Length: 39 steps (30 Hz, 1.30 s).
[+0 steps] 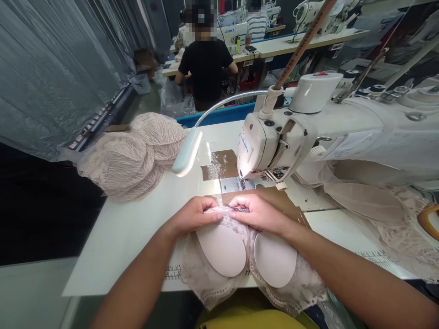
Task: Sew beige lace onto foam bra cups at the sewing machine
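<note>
A beige lace bra piece [248, 233] with two smooth pale cups, the left cup [222, 251] and the right cup [276, 260], hangs over the table's front edge. My left hand [197, 214] pinches its upper edge between thumb and fingers. Close beside it, my right hand [257, 212] is closed at the same edge, around a thin dark metal tool [244, 210] that looks like tweezers or small snips; its exact kind is unclear. Both hands are just in front of the needle area of a white sewing machine [260, 141].
A stack of beige lace pieces [126, 155] lies on the table's left. A lamp [188, 151] on a bendy neck hangs low near the needle. More cups and lace [370, 196] lie under the machine arm at right. A person in black [204, 68] sits ahead.
</note>
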Each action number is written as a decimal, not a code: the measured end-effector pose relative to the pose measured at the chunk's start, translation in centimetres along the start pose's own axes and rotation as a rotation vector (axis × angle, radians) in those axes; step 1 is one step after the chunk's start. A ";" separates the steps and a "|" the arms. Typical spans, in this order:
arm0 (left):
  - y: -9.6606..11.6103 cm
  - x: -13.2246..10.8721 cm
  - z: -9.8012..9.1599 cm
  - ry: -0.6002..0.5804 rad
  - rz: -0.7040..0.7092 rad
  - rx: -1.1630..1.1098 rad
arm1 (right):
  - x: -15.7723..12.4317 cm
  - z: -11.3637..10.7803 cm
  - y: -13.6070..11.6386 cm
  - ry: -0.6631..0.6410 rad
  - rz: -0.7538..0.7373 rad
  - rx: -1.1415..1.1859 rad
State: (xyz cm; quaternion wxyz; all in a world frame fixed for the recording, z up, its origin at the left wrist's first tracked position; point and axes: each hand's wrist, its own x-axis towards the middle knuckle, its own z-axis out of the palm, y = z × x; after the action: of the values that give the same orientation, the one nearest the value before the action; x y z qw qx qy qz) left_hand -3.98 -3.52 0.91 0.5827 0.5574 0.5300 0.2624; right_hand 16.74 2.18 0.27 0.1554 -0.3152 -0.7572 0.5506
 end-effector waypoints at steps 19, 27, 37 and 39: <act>0.1 0.3 0.9 -0.069 0.027 -0.167 | -0.2 -1.4 -0.5 -0.054 -0.136 -0.045; 0.1 0.4 1.0 -0.052 0.003 -0.157 | -0.2 -0.6 -0.5 0.042 -0.125 0.038; 0.4 -1.0 -1.5 -0.210 -0.083 -0.019 | -0.2 -0.6 -0.6 0.032 -0.045 -0.081; 0.4 -1.5 -2.4 -0.134 -0.087 0.023 | -0.2 -0.8 -0.5 -0.025 -0.047 -0.112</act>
State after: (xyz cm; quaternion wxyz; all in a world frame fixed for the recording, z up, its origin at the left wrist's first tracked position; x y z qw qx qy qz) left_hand -6.51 -3.88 2.18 0.6212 0.5569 0.5165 0.1928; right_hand 17.20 2.49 0.99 0.1410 -0.2988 -0.7959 0.5072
